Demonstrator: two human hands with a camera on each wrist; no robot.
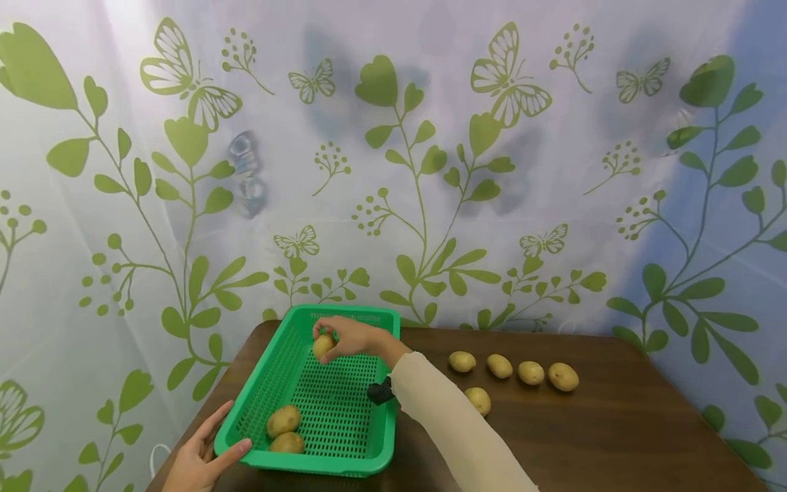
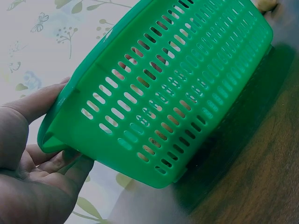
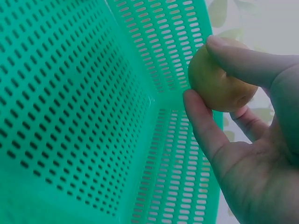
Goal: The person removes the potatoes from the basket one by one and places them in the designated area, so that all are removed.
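A green plastic basket (image 1: 332,467) with slotted walls stands on the table's left part. My left hand (image 1: 199,454) grips its near left corner, thumb over the rim and fingers outside; the left wrist view shows this hand (image 2: 46,163) at the basket's rim (image 2: 88,70). Over the far left part of the basket, my right hand (image 1: 347,338) holds a potato (image 1: 322,346) between thumb and fingers. The right wrist view shows that potato (image 3: 219,77) above the basket's corner. Two potatoes (image 1: 283,420) lie inside at the near left corner.
Right of the basket, a row of several potatoes (image 1: 531,373) lies on the brown wooden table (image 1: 602,437). Another potato (image 1: 478,401) sits nearer, partly hidden by my right sleeve (image 1: 455,424). A curtain (image 1: 430,205) with green leaves and butterflies hangs behind the table.
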